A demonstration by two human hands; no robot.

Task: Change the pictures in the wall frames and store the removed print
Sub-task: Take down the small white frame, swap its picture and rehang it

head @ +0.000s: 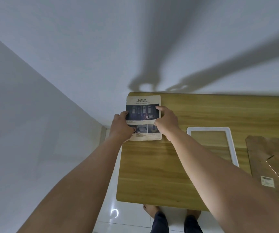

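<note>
Both hands on the safety print (143,113) at centre frame, lying at the table's (152,174) far-left corner: left hand (121,126) and right hand (166,122) each pinch a side edge, thumbs on top, white frame (231,145) and brown backing board (270,158) lying apart at right.

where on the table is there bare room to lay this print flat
The widest bare wood lies on the near left, between the safety print and the table's near edge, left of the white frame. A bare strip runs behind the frame, along the wall. The right is crowded: the frame, then the brown cardboard backing.
</note>
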